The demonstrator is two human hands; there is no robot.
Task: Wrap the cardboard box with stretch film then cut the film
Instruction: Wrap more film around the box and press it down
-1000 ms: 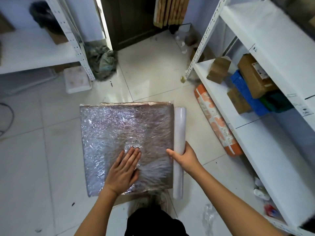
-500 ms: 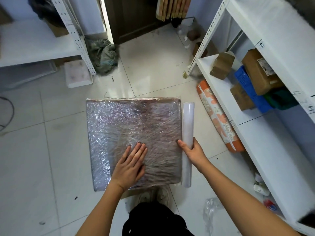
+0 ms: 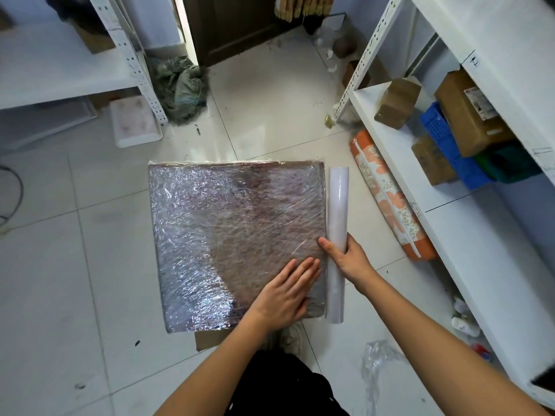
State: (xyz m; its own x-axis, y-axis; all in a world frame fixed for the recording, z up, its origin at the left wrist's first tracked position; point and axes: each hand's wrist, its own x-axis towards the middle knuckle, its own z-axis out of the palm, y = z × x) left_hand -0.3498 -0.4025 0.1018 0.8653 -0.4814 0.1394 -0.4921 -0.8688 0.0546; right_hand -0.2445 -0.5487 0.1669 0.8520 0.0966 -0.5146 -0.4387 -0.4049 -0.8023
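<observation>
Lying on the white tiled floor (image 3: 90, 265), the flat film-wrapped cardboard box (image 3: 234, 235) has the left hand (image 3: 285, 295) pressing flat on it, fingers straight. The right hand (image 3: 348, 256) grips the white stretch film roll (image 3: 338, 223) just beside its right edge.

Cardboard box (image 3: 234, 235): flat on the floor (image 3: 60, 280), mid-frame. Film roll (image 3: 338, 223): on the floor, lying along the box's right edge, just beside it. Left hand (image 3: 285, 292): on the box's top, near its near right corner. Right hand (image 3: 348, 256): on the roll. Shelving unit (image 3: 450, 235): right of the roll, well apart. Second shelving unit (image 3: 60, 73): far left, behind the box
</observation>
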